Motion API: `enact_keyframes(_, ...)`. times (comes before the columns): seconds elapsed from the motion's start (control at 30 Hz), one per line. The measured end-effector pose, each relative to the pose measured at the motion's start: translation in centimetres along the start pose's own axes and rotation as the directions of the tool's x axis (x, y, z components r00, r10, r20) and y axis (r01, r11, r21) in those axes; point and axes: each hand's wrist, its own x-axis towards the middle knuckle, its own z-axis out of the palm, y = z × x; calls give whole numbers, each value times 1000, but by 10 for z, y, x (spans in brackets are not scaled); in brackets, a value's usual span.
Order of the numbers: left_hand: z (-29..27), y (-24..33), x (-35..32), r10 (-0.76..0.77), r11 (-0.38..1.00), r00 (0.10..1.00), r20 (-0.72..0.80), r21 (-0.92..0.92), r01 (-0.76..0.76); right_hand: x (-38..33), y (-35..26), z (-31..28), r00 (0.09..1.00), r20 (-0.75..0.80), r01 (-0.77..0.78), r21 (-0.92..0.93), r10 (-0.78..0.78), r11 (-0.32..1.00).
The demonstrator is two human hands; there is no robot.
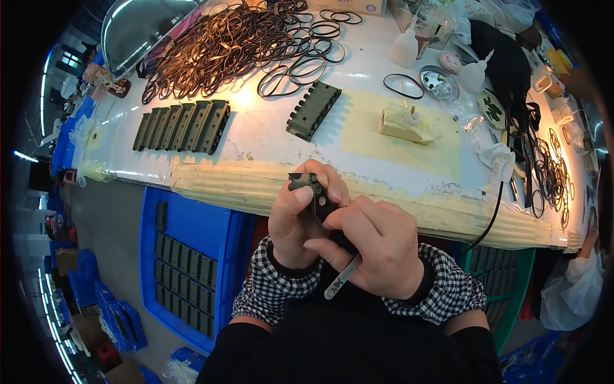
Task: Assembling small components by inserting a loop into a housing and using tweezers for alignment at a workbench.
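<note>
My left hand (296,221) is closed around a small dark green plastic part (302,181), its thumb pressed on the near face. A black band with fine teeth along its edge (322,203) runs over that part. My right hand (377,242) is closed too, with its fingertips at the lower end of the band. Across its palm lies a slim silver metal tool (342,276), whose flat rounded end sticks out below; its other end is hidden. Beyond my hands, a matching green part with knobbed edges (313,110) lies on the white table (256,146).
A row of green parts (182,127) lies left, below a heap of black rubber bands (220,48). A yellow taped block with a peg (406,125) sits right. White squeeze bottles (404,48) stand behind. A blue tray (185,253) and a green tray (521,275) hold more parts.
</note>
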Motion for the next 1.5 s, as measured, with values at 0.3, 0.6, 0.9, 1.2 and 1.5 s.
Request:
enact_keyframes(0.3,-6,7,4,-62,981,995,-85,-188,45,-19,18,-13,990,85,112,-9,-111,994)
enact_keyframes(0.6,-9,4,9,-74,994,991,-114,-88,64,-31,41,-15,983,-10,184,-65,-185,981)
enact_keyframes(0.9,-13,4,11,14,990,995,-97,138,0,-37,41,-10,991,-16,132,-88,-133,987)
enact_keyframes(1.2,-2,13,17,-18,954,994,-107,295,49,-38,48,-2,983,-81,157,-82,-163,984)
enact_keyframes(1.5,-7,14,28,-90,977,987,-135,182,114,-20,45,-14,979,149,155,-118,-137,981)
